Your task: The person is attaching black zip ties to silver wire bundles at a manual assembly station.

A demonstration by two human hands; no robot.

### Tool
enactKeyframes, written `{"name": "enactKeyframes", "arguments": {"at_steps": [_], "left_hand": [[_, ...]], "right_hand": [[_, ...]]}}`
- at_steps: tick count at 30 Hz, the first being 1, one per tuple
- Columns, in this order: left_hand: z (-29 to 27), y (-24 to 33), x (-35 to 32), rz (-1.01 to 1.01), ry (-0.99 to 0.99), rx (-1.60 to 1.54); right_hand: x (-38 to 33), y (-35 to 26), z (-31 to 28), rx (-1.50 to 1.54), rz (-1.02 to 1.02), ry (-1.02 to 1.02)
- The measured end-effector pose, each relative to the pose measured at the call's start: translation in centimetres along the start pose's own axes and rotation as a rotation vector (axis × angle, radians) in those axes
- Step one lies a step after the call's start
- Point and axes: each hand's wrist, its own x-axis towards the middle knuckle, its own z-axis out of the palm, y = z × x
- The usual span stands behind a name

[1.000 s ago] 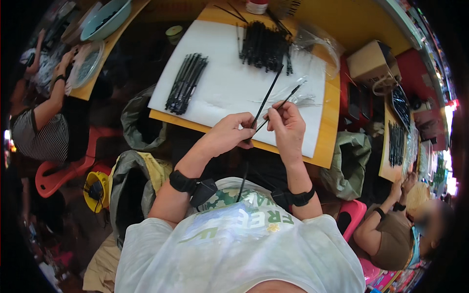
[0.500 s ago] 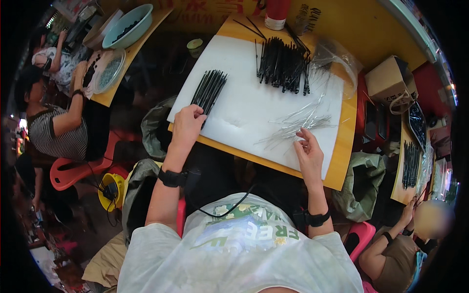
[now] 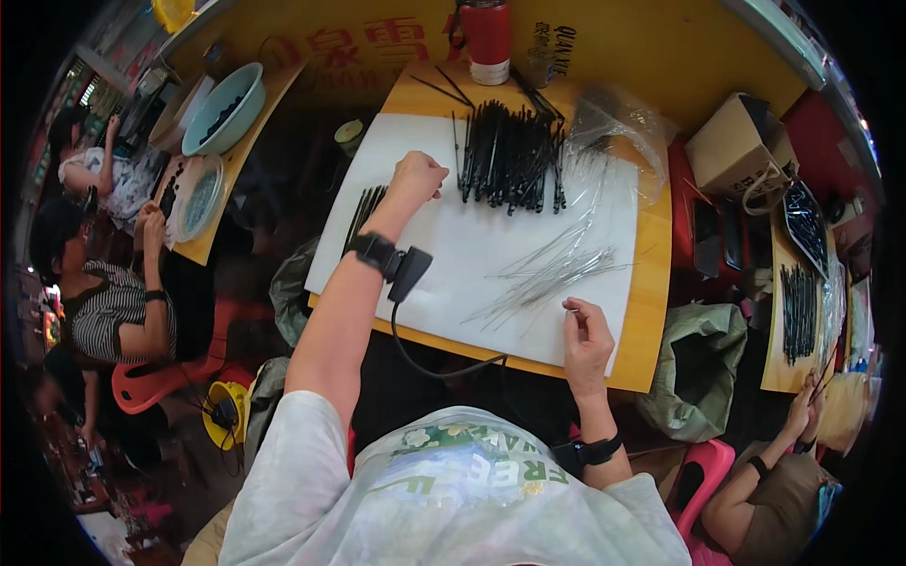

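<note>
My left hand (image 3: 418, 179) is over the far left part of a white foam sheet (image 3: 429, 283), just left of a thick pile of thin black sticks (image 3: 510, 156). Its fingers are curled together; anything between them is too small to make out. Under and beside my left forearm lies a smaller row of black sticks (image 3: 363, 209), partly hidden. At the sheet's near right edge my right hand (image 3: 587, 347) is held with thumb and forefinger bent close together. What it pinches, if anything, does not show. Beyond it lie loose, thin silvery wires (image 3: 552, 276).
A clear plastic bag (image 3: 628, 132) and a red flask (image 3: 486, 42) stand on the wooden table (image 3: 651, 311). Green sacks (image 3: 698, 368) flank the table. People work at side tables, one with a blue basin (image 3: 226, 108), another with black sticks (image 3: 798, 311).
My left hand has left the smaller row of sticks and moved forward and right, close to the big pile. My right hand has drawn slightly nearer, away from the wires. The view has shifted.
</note>
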Motion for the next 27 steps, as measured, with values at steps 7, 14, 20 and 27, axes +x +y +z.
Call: {"name": "enactKeyframes", "arguments": {"at_steps": [7, 14, 20, 27], "left_hand": [[1.8, 3.1, 3.3, -0.023, -0.093, 0.417], [-3.3, 1.4, 1.6, -0.141, -0.137, 0.193], [-4.9, -2.3, -3.8, -0.210, -0.334, -0.267], [-2.7, -5.0, -14.1, -0.289, -0.523, -0.429]], "right_hand": [[0.2, -0.2, -0.3, -0.011, -0.037, 0.003], [0.0, 0.3, -0.2, 0.042, -0.044, -0.004], [0.0, 0.0, -0.3, 0.018, -0.081, -0.030], [-0.8, 0.3, -0.6, 0.106, -0.127, 0.014]]}}
